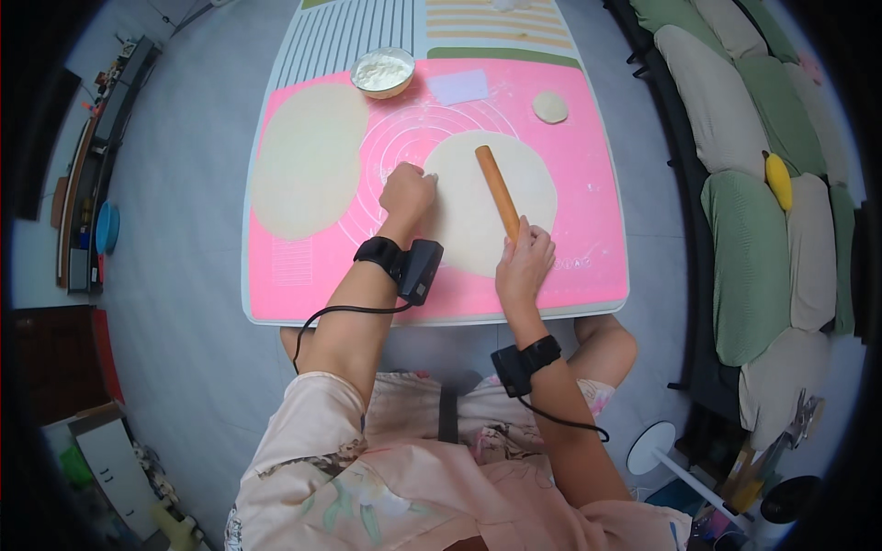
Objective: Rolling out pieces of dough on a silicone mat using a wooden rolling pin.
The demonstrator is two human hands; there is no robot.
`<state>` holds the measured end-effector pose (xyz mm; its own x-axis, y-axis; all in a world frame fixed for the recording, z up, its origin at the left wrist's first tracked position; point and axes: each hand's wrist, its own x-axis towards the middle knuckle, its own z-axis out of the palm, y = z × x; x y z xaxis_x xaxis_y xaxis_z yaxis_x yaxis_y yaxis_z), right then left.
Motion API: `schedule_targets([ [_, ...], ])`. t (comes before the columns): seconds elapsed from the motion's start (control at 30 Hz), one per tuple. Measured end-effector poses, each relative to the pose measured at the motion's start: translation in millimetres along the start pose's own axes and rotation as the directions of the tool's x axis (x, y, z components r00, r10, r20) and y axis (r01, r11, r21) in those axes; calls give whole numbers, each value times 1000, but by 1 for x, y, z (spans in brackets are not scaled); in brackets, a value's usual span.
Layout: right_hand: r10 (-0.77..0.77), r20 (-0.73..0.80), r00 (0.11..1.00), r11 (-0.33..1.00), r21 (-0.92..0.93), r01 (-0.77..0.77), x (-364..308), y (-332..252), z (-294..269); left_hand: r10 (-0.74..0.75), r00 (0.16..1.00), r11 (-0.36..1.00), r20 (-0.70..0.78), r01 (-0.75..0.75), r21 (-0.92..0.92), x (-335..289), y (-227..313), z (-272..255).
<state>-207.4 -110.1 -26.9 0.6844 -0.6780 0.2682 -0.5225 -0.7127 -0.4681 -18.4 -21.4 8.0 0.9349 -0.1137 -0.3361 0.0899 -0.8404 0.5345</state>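
Note:
A wide, thin sheet of dough lies on a pink silicone mat in front of me. My left hand is closed at this sheet's left edge, its fingertips pinching the rim, though they are partly hidden. In my right hand is the near end of a wooden rolling pin, which slants across the dough with its far end pointing away. A second flat dough sheet, oval and larger, covers the mat's left side. Toward the far right sits a small dough disc.
Near the mat's far edge stands a glass bowl of white flour, beside a pale scraper-like sheet. Flour dusts the mat. The striped tabletop continues beyond it. A sofa with cushions runs along the right. Cables hang from both wrist devices.

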Motion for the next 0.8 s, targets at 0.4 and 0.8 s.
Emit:
schedule_targets([
  [0.4, 54, 68, 996, 993, 104, -61, -29, 1, -13, 16, 1000, 1000, 22, -16, 16, 7, -12, 1],
  [0.8, 83, 55, 995, 984, 154, -91, -37, -15, -14, 12, 989, 995, 149, -27, 93, 5, -21, -5],
])
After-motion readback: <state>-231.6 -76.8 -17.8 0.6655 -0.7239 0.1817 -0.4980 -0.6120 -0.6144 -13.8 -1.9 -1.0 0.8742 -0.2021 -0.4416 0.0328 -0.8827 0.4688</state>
